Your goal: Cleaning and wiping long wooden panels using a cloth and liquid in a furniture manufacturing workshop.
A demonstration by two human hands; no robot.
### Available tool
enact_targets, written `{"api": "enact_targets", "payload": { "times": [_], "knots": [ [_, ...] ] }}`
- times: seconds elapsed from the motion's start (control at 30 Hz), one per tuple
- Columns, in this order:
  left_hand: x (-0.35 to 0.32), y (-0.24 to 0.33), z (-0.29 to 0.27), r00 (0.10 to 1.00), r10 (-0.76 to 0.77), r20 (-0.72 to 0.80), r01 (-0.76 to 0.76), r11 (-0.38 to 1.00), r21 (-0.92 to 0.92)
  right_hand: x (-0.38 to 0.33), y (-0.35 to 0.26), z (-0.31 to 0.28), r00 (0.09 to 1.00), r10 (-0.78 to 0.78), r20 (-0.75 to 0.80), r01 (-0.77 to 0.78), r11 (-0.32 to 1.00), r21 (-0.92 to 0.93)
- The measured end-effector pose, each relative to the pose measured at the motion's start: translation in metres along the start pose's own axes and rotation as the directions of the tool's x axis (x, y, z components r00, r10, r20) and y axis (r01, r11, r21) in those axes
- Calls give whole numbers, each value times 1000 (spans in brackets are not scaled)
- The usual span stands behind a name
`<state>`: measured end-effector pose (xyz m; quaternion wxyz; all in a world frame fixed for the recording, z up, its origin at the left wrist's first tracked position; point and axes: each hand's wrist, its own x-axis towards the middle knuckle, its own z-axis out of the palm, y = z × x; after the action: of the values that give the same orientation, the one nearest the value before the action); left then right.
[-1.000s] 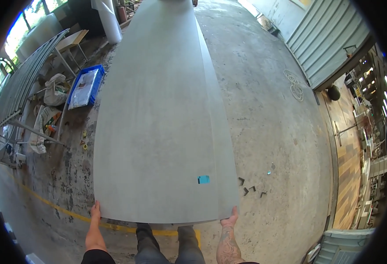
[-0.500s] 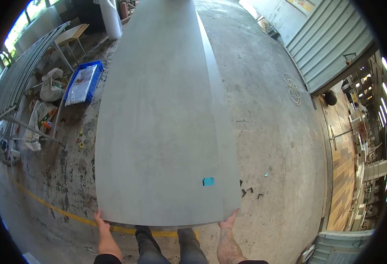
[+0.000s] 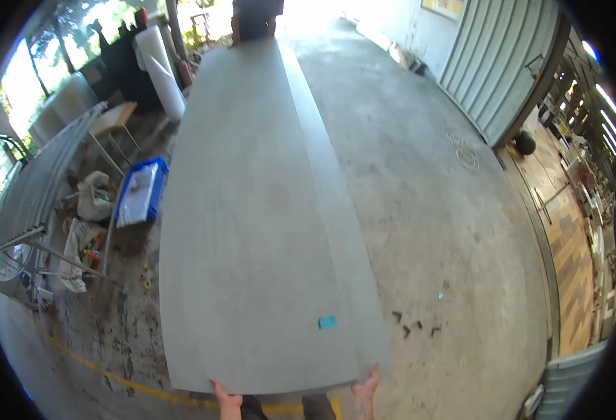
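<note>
A long pale grey panel [image 3: 252, 210] stretches away from me above the floor, with a second sheet or strip [image 3: 322, 168] showing along its right side. My left hand [image 3: 226, 397] grips the near edge toward the left, thumb on top and fingers hidden below. At the near right corner my right hand [image 3: 366, 387] holds the same edge, its fingers partly out of sight underneath. A small blue sticker [image 3: 327, 322] lies flat near that corner. At the far end stands another person in dark clothes [image 3: 255, 21], arms down to the panel.
To the left are a blue crate [image 3: 157, 192] with plastic-wrapped contents, white sacks [image 3: 94, 198] and a metal rack [image 3: 49, 168]. Small black brackets [image 3: 407, 327] lie on the floor to the right. A coiled cord [image 3: 464, 152] lies farther off, before a corrugated metal door [image 3: 490, 66].
My left hand has shifted rightward along the near edge, away from the left corner. The view has tilted up, bringing the other person into sight at the far end.
</note>
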<state>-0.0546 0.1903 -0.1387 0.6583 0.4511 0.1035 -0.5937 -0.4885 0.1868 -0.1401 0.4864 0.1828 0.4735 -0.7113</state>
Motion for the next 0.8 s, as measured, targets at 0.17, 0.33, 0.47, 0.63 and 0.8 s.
{"api": "enact_targets", "payload": {
  "times": [0.17,0.33,0.47,0.63,0.8],
  "knots": [
    [-22,10,26,996,-7,-87,20,989,144,-21,-28,25,994,-70,-80,73,996,42],
    [-42,14,37,994,16,-110,4,984,179,-30,-118,40,968,-249,8,246,950,-191],
    [-42,10,46,994,-18,-109,31,992,123,-41,-220,41,855,-516,54,464,713,-525],
    [-36,-14,41,994,0,-109,10,996,92,-121,-330,106,843,-537,18,422,642,-640],
    [-34,-31,31,968,42,-247,-17,995,101,-201,-390,171,471,-776,421,677,12,-736]
  ]
}}
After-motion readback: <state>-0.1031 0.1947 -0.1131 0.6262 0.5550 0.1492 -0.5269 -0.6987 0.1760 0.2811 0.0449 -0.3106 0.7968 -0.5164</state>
